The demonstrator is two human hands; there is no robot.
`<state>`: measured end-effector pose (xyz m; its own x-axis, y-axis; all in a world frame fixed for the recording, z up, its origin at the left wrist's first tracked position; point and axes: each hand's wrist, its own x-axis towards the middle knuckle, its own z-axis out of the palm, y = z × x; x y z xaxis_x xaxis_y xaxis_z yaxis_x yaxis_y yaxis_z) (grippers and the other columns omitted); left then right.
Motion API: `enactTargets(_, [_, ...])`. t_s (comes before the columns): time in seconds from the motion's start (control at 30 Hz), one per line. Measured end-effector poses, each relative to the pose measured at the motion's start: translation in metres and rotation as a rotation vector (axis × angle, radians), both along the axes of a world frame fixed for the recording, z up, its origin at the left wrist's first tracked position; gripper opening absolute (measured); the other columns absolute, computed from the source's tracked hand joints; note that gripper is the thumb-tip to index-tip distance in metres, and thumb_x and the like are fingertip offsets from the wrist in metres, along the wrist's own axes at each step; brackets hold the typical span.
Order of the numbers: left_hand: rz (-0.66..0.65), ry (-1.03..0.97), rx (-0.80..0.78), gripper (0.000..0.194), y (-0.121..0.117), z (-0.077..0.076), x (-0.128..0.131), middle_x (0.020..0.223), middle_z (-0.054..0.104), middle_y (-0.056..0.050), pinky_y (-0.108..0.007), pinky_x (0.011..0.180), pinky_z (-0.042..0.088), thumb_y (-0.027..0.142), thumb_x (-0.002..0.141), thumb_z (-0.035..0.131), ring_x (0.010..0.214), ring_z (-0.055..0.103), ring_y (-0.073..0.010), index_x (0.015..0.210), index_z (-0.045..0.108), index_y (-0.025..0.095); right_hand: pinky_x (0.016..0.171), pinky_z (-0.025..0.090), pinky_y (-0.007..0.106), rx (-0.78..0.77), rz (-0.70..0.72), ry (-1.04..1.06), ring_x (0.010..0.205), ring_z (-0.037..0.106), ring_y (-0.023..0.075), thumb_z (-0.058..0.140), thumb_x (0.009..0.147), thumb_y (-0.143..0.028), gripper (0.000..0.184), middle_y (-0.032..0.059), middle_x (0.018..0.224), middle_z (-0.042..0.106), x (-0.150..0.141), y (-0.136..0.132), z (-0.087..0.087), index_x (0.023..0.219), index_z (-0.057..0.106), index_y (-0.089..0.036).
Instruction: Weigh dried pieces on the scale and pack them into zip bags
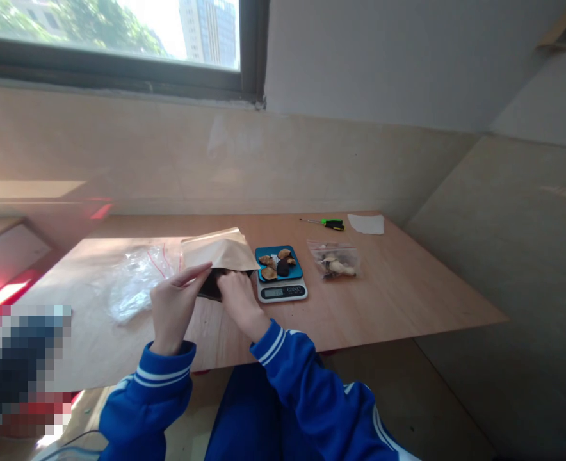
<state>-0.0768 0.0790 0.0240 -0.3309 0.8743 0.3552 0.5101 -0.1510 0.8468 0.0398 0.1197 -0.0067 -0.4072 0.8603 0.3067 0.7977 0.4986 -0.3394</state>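
My left hand [177, 307] pinches the edge of a brown paper bag [223, 250], whose dark mouth faces me. Into that mouth reaches my right hand [242, 304], its fingers mostly hidden, so whatever they hold does not show. Just right of the bag stands a digital kitchen scale [283, 292] with a blue top and a lit display too small to read. Several brown dried mushroom pieces [269, 273] lie on it, along with one dark, round piece [283, 267].
A clear zip bag of dried mushrooms [338, 264] lies right of the scale. Behind it are a green-and-black screwdriver [331, 223] and white paper [367, 224]. Crumpled clear plastic bags [136, 285] lie left on the wooden table [383, 307]. A blurred-out patch covers the lower left.
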Motion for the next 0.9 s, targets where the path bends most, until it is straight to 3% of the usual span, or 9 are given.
enactTargets(0.13, [0.023,0.001,-0.013,0.023,0.003,0.006,-0.003,0.091,0.077,0.001,-0.034,0.083,0.055,0.04,0.075,0.066,0.093,0.071,-0.0247,0.09,0.077,0.026,0.102,0.041,0.047,0.097,0.114,0.026,0.118,0.054,0.0274,0.048,0.091,-0.006,0.028,0.0107,0.114,0.068,0.021,-0.032,0.017,0.107,0.067,-0.018])
enactTargets(0.27, [0.022,-0.006,-0.014,0.022,0.005,0.007,-0.006,0.09,0.077,0.001,-0.034,0.085,0.054,0.04,0.074,0.067,0.094,0.071,-0.0245,0.09,0.077,0.027,0.092,0.047,0.036,0.062,0.142,0.398,0.1,0.062,0.0193,0.053,0.093,-0.016,0.021,0.0028,0.1,0.073,0.053,-0.051,0.037,0.103,0.069,-0.023])
enactTargets(0.37, [0.026,0.002,-0.02,0.023,0.008,0.006,-0.008,0.09,0.077,0.001,-0.034,0.086,0.054,0.041,0.075,0.067,0.095,0.07,-0.0245,0.091,0.077,0.028,0.087,0.05,0.03,0.003,0.144,0.678,0.094,0.065,0.016,0.057,0.091,-0.024,0.017,0.0014,0.102,0.073,0.082,-0.041,0.046,0.102,0.07,-0.024])
enactTargets(0.43, [0.026,0.017,-0.03,0.023,0.01,0.004,-0.01,0.09,0.077,0.001,-0.035,0.086,0.054,0.041,0.075,0.067,0.095,0.07,-0.0247,0.091,0.077,0.028,0.082,0.052,0.029,-0.016,0.031,0.76,0.093,0.066,0.0167,0.057,0.09,-0.028,0.02,0.004,0.107,0.072,0.103,-0.02,0.044,0.104,0.069,-0.022])
enactTargets(0.5, [0.022,0.027,-0.037,0.022,0.012,0.002,-0.013,0.09,0.077,0.001,-0.035,0.086,0.054,0.041,0.075,0.067,0.096,0.07,-0.025,0.09,0.077,0.029,0.082,0.051,0.029,0.012,-0.129,0.74,0.093,0.067,0.0178,0.057,0.089,-0.029,0.022,0.0077,0.107,0.072,0.12,0.01,0.037,0.105,0.067,-0.018])
enactTargets(0.57, [0.016,0.031,-0.044,0.021,0.013,-0.002,-0.015,0.091,0.077,0.002,-0.036,0.086,0.054,0.041,0.075,0.066,0.096,0.07,-0.0251,0.089,0.076,0.029,0.086,0.049,0.032,0.016,-0.286,0.556,0.096,0.066,0.0189,0.056,0.089,-0.025,0.021,0.0102,0.106,0.072,0.13,0.041,0.025,0.105,0.066,-0.016])
enactTargets(0.67, [0.006,0.034,-0.059,0.022,0.014,-0.007,-0.018,0.09,0.077,0.001,-0.036,0.086,0.054,0.042,0.075,0.066,0.095,0.07,-0.0254,0.089,0.076,0.029,0.093,0.042,0.045,-0.01,-0.381,0.32,0.1,0.063,0.0243,0.059,0.085,-0.019,0.014,0.01,0.099,0.073,0.131,0.073,0.007,0.096,0.069,-0.017])
enactTargets(0.8, [0.006,0.015,-0.07,0.022,0.015,-0.009,-0.022,0.09,0.077,0.001,-0.037,0.088,0.053,0.041,0.074,0.066,0.096,0.07,-0.0254,0.089,0.077,0.029,0.096,0.032,0.055,-0.039,-0.346,0.232,0.106,0.056,0.0298,0.062,0.081,-0.014,0.011,0.0086,0.092,0.074,0.124,0.079,-0.006,0.081,0.071,-0.02])
enactTargets(0.9, [0.013,-0.002,-0.073,0.021,0.015,-0.007,-0.024,0.091,0.077,0.001,-0.037,0.088,0.052,0.04,0.074,0.067,0.096,0.07,-0.0253,0.089,0.077,0.028,0.096,0.032,0.055,-0.008,-0.32,0.206,0.112,0.051,0.0304,0.059,0.084,-0.016,0.016,0.0095,0.108,0.07,0.127,0.063,-0.001,0.09,0.072,-0.021])
